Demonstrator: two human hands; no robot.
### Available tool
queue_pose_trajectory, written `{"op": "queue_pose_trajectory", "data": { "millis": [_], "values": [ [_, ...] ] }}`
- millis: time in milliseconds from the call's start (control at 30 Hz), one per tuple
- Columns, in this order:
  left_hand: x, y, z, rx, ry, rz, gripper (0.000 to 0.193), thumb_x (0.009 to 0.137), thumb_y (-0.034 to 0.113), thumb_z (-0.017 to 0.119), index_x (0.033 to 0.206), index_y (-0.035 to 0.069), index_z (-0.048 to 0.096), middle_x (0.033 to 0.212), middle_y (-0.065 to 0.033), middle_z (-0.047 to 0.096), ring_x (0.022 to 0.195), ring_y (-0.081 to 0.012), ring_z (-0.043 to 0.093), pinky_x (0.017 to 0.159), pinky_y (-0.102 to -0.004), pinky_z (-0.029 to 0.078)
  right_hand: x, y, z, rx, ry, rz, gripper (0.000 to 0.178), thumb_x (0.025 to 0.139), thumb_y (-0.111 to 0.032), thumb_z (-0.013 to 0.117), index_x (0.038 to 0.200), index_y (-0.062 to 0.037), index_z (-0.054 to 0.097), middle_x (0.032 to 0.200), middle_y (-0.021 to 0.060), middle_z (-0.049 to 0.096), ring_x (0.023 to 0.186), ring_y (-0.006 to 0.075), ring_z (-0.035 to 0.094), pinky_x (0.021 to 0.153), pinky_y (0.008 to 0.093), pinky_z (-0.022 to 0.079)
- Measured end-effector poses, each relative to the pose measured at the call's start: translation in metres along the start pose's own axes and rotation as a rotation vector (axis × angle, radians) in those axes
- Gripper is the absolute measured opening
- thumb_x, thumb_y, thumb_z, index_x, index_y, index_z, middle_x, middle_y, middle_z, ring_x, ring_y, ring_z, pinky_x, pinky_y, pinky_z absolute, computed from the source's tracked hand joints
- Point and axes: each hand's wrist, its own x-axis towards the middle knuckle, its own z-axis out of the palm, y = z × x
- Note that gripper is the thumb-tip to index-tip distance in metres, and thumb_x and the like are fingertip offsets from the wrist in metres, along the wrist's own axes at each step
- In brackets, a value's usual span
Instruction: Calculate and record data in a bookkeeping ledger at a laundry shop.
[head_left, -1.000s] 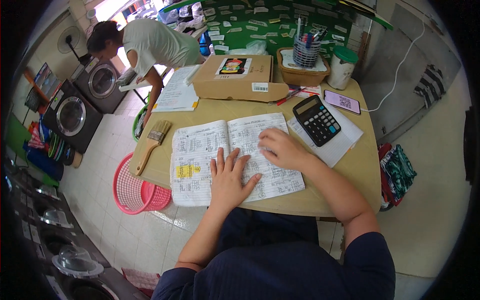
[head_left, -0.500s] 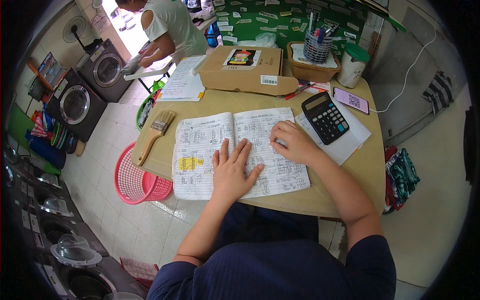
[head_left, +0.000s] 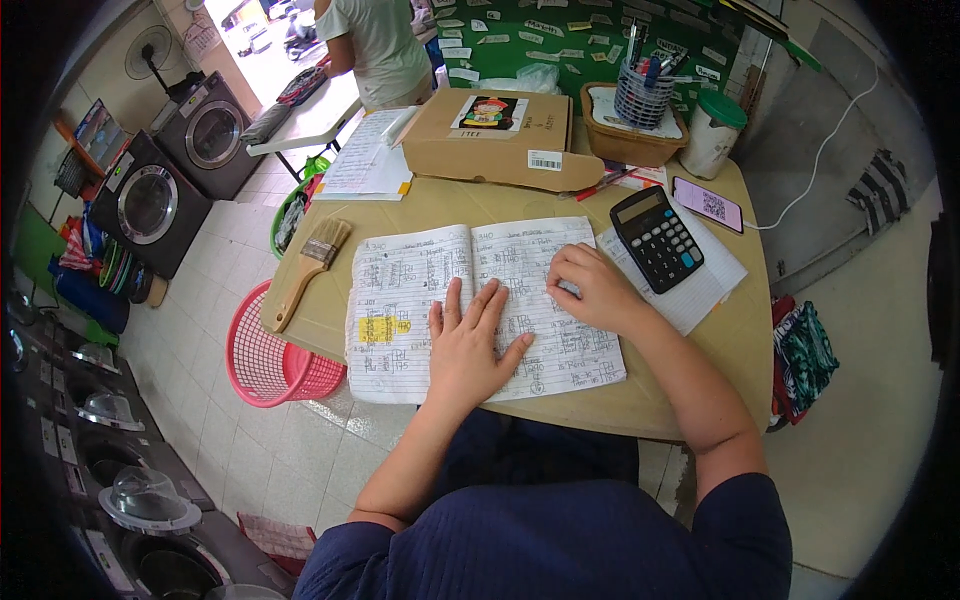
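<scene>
Grip, left hand (head_left: 468, 345): released, palm flat and fingers spread on the open ledger (head_left: 480, 305), pinning the pages near the spine. It sits slightly further up the page than a second ago.

Grip, right hand (head_left: 590, 288): loosely curled on the right page, knuckles up; cannot tell whether it pinches a pen. It has slid a little down the written lines since a second ago, so the entries appear to be checked line by line.

Ledger: lies open at the tabletop (head_left: 700, 370) centre, with a yellow patch on its left page.

Adjacent items: black calculator (head_left: 656, 238) on loose paper just right of the ledger; phone (head_left: 708, 204) beyond it; paintbrush (head_left: 305, 270) left; cardboard box (head_left: 495, 138) behind; pink basket (head_left: 265, 350) on the floor.
</scene>
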Motion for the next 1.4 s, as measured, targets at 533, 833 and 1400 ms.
{"op": "queue_pose_trajectory", "data": {
  "millis": [533,833,1400],
  "values": [
    [0.002,-0.001,-0.003,-0.019,0.026,0.007,0.063,0.09,0.052,0.065,0.139,0.014,0.055,0.149,-0.0084,0.049,0.145,-0.0453,0.031,0.115,-0.063,0.023,0.003,-0.007,-0.007,-0.059,-0.031,-0.174,0.013,0.079,-0.012,0.075,0.083,-0.0065,0.064,0.088,0.0084,0.061,0.089,0.0318,0.06,0.08,0.0412,0.049],
    [-0.002,0.002,-0.004,-0.036,-0.002,0.006,0.064,0.089,0.053,0.065,0.139,0.014,0.055,0.15,-0.0083,0.049,0.146,-0.0451,0.029,0.115,-0.0645,0.022,0.001,-0.006,-0.002,-0.058,0.027,0.01,0.009,0.08,-0.013,0.073,0.081,-0.0059,0.068,0.087,0.0095,0.062,0.088,0.0314,0.063,0.08,0.043,0.05],
    [-0.001,-0.003,-0.002,-0.042,-0.005,-0.022,0.064,0.09,0.054,0.064,0.139,0.014,0.057,0.151,-0.0079,0.048,0.148,-0.0429,0.027,0.116,-0.064,0.021,-0.002,0.007,0.004,-0.081,0.111,0.277,0.014,0.082,-0.012,0.074,0.092,-0.0043,0.067,0.095,0.0111,0.061,0.093,0.0332,0.062,0.082,0.0431,0.051]
  ]
}}
